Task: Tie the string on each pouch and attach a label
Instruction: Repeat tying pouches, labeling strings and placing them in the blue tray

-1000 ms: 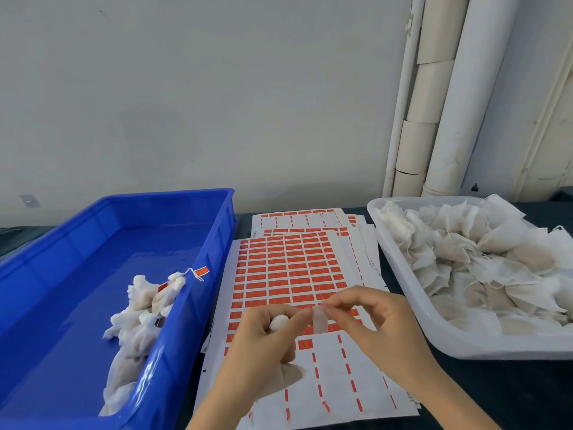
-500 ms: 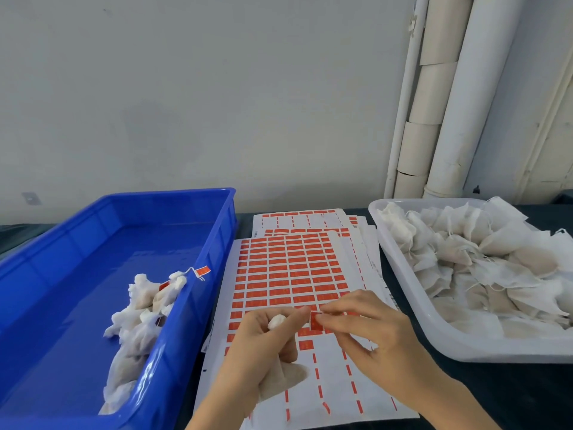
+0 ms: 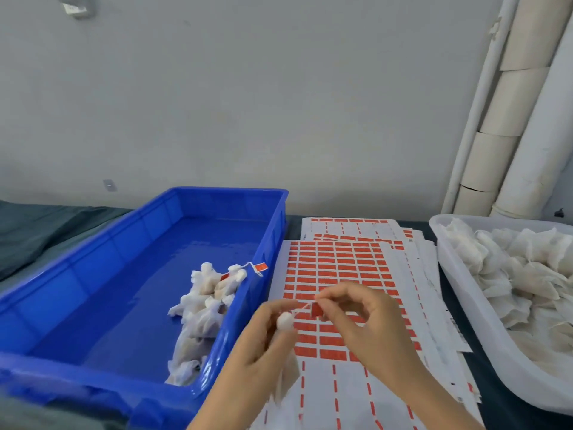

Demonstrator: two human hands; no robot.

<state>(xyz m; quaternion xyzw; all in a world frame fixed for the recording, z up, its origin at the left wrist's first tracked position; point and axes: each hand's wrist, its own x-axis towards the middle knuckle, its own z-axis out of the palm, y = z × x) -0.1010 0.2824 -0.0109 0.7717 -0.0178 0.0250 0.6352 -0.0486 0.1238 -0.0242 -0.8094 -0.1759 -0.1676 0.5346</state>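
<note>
The blue crate [image 3: 77,274] holding tagged pouches [image 3: 204,305] sits at nine o'clock, the white tray [image 3: 462,299] at three and the label sheets [image 3: 338,268] at twelve. At centre my left hand [image 3: 263,346] grips the pouch [image 3: 284,320]. My right hand [image 3: 366,324] pinches its string [image 3: 305,306] taut.
</note>
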